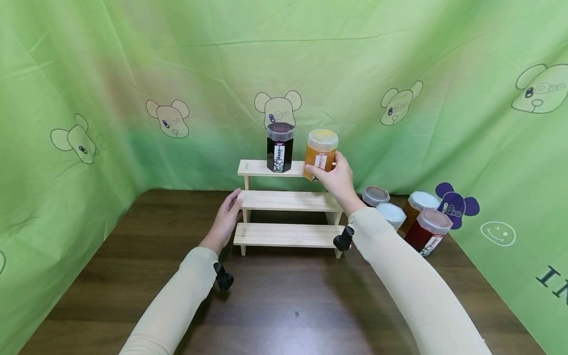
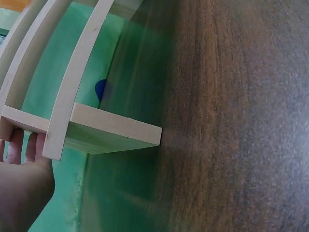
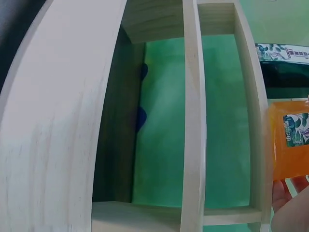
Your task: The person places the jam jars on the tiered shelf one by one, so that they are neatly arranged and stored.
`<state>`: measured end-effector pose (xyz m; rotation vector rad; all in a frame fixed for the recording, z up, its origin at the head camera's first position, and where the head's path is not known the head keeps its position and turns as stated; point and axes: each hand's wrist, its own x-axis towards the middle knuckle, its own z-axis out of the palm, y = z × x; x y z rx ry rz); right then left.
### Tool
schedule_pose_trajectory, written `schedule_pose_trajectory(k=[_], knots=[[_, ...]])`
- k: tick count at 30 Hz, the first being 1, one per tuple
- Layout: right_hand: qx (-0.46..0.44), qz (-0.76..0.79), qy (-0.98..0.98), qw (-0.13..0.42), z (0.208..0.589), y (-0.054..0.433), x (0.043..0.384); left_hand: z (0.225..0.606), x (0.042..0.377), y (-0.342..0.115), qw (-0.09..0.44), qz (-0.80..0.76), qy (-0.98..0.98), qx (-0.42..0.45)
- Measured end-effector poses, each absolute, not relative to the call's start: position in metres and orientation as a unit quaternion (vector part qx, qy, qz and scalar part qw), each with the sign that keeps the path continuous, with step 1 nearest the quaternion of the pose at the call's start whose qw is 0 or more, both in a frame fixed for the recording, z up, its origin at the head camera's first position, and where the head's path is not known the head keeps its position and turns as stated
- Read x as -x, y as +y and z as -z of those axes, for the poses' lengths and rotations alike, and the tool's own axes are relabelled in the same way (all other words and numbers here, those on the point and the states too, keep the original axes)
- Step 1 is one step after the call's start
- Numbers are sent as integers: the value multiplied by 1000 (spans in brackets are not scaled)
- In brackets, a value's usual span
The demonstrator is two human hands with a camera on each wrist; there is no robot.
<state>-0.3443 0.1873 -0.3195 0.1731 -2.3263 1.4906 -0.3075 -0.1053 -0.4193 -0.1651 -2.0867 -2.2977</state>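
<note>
A pale wooden three-step display stand [image 1: 290, 199] stands on the table. My left hand [image 1: 225, 218] holds it by the left end of the middle step; in the left wrist view its fingers [image 2: 16, 146] lie against the side piece. With thumb and fingers, my right hand [image 1: 340, 181] grips an orange jar [image 1: 320, 152] with a clear lid and a label, at the top step's right part. Whether the jar's base touches the step I cannot tell. To its left a dark jar [image 1: 279, 150] stands upright on that step.
Right of the stand, several jars are grouped on the brown table [image 1: 284, 301]: a red one [image 1: 428, 231], a white-lidded brown one [image 1: 417, 207], another white-lidded one [image 1: 391, 214] and a dark-lidded one [image 1: 375, 194]. A green cloth [image 1: 213, 64] hangs behind and beside the table.
</note>
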Motion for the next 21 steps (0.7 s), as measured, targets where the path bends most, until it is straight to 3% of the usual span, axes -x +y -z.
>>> schedule_pose_trajectory(k=[21], knots=[[-65, -483, -856, 175, 323, 190, 351, 418, 306, -103, 23, 739, -672, 50]])
